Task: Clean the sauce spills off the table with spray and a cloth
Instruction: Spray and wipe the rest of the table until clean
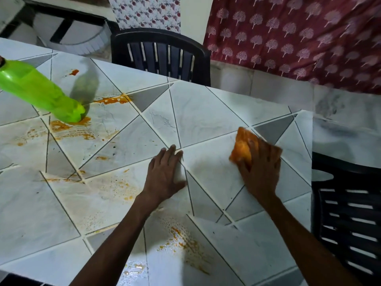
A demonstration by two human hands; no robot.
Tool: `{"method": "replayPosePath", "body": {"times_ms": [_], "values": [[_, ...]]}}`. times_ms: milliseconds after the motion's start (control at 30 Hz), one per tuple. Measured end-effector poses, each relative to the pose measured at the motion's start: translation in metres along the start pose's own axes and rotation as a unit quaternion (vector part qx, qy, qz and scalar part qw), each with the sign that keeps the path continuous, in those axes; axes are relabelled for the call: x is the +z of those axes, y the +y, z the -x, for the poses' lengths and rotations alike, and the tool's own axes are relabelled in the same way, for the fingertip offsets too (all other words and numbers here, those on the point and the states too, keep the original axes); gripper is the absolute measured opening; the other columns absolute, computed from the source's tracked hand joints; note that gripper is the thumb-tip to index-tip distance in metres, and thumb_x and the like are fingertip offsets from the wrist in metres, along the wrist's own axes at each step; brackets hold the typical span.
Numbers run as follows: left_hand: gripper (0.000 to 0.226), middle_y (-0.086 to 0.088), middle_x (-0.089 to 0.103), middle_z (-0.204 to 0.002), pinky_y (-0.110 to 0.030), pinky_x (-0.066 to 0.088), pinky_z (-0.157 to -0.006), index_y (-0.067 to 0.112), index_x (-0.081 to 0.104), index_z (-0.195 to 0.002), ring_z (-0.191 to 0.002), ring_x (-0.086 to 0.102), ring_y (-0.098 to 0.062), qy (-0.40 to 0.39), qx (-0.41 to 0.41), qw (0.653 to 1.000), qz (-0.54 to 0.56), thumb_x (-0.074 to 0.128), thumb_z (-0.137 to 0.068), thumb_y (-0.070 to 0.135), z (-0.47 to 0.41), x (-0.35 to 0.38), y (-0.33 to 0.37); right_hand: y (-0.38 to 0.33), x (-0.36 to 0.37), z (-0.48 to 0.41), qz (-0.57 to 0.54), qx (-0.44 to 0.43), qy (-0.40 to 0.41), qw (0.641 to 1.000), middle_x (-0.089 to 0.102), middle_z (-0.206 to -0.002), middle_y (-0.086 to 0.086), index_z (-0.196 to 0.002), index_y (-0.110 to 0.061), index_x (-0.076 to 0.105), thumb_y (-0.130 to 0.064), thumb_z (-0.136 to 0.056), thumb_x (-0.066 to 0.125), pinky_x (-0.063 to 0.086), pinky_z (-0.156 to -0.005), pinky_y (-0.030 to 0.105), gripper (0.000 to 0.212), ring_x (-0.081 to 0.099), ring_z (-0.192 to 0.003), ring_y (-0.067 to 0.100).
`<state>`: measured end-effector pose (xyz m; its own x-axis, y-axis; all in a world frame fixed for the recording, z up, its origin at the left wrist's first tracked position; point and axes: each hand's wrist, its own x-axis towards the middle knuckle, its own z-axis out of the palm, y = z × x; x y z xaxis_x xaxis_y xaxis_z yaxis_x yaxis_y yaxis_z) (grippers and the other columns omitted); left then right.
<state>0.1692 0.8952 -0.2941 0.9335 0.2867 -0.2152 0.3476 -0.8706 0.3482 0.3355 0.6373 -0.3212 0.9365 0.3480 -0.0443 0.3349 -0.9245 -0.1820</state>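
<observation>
At nine o'clock the green spray bottle (39, 90) stands among sauce smears (72, 129). The left hand (165, 176) lies flat and empty, bracing. At three o'clock the right hand (260, 168) presses the orange cloth (242, 146); wiping should sweep leftward with firm, overlapping strokes.

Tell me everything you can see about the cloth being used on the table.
The cloth is orange and bunched into a crumpled wad, soft-looking fabric, slightly blurred. It lies pressed on the tiled table near the far right edge, under the right hand, whose fingers cover most of it; only its left and far parts show. The tiles right around it look clean. The left hand rests flat nearby and does not touch it.
</observation>
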Motion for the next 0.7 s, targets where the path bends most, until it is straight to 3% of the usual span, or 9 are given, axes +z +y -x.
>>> {"method": "replayPosePath", "body": {"times_ms": [100, 167, 300, 400, 500, 700], "values": [[0.101, -0.007, 0.027, -0.161, -0.051, 0.029, -0.115, 0.019, 0.036, -0.15, -0.147, 0.025, -0.036, -0.005, -0.021, 1.0, 0.007, 0.077, -0.065, 0.054, -0.001, 0.002, 0.008, -0.019, 0.007, 0.081, -0.021, -0.012, -0.016, 1.0, 0.029, -0.164, 0.007, -0.158, -0.026, 0.029, -0.065, -0.093, 0.039, 0.022, -0.117, 0.064, 0.076, 0.021, -0.149, 0.043], [0.102, -0.007, 0.026, -0.161, -0.052, 0.026, -0.115, 0.018, 0.034, -0.152, -0.147, 0.024, -0.036, -0.004, -0.018, 1.0, 0.001, 0.081, -0.065, 0.047, 0.0, 0.003, 0.013, -0.04, 0.01, 0.106, -0.018, -0.072, -0.033, 0.997, 0.026, -0.165, 0.005, -0.157, -0.03, 0.032, -0.068, -0.095, 0.035, 0.019, -0.118, 0.064, 0.073, 0.018, -0.151, 0.042], [0.103, -0.009, 0.028, -0.16, -0.052, 0.028, -0.114, 0.02, 0.036, -0.151, -0.145, 0.028, -0.036, -0.004, 0.037, 0.998, -0.051, 0.084, -0.063, 0.042, 0.001, 0.007, 0.037, -0.047, 0.009, 0.042, 0.014, -0.175, -0.035, 0.984, 0.026, -0.165, 0.005, -0.155, -0.033, 0.035, -0.071, -0.096, 0.032, 0.015, -0.119, 0.062, 0.071, 0.02, -0.151, 0.041], [0.104, -0.011, 0.034, -0.158, -0.052, 0.034, -0.112, 0.015, 0.04, -0.149, -0.143, 0.035, -0.036, 0.009, 0.077, 0.995, -0.068, 0.086, -0.061, 0.045, 0.0, 0.016, 0.062, -0.019, 0.005, -0.026, 0.015, -0.089, -0.031, 0.995, 0.029, -0.164, 0.004, -0.156, -0.035, 0.032, -0.066, -0.093, 0.04, 0.018, -0.119, 0.062, 0.071, 0.023, -0.149, 0.04], [0.108, -0.009, 0.026, -0.161, -0.049, 0.027, -0.116, 0.016, 0.032, -0.153, -0.147, 0.027, -0.034, 0.0, 0.088, 0.995, -0.047, 0.083, -0.066, 0.053, -0.005, 0.021, 0.084, 0.03, -0.006, -0.034, -0.009, -0.003, -0.007, 1.0, 0.029, -0.164, 0.004, -0.155, -0.033, 0.034, -0.064, -0.091, 0.038, 0.022, -0.118, 0.061, 0.071, 0.024, -0.148, 0.041], [0.119, -0.005, 0.011, -0.165, -0.047, 0.016, -0.12, 0.025, 0.014, -0.158, -0.151, 0.011, -0.031, -0.048, 0.101, 0.993, -0.036, 0.079, -0.065, 0.063, -0.019, 0.026, 0.118, 0.065, -0.004, 0.128, -0.04, 0.006, -0.042, 0.998, 0.021, -0.166, 0.004, -0.159, -0.032, 0.025, -0.075, -0.095, 0.022, 0.019, -0.119, 0.063, 0.077, 0.014, -0.153, 0.039]]}}
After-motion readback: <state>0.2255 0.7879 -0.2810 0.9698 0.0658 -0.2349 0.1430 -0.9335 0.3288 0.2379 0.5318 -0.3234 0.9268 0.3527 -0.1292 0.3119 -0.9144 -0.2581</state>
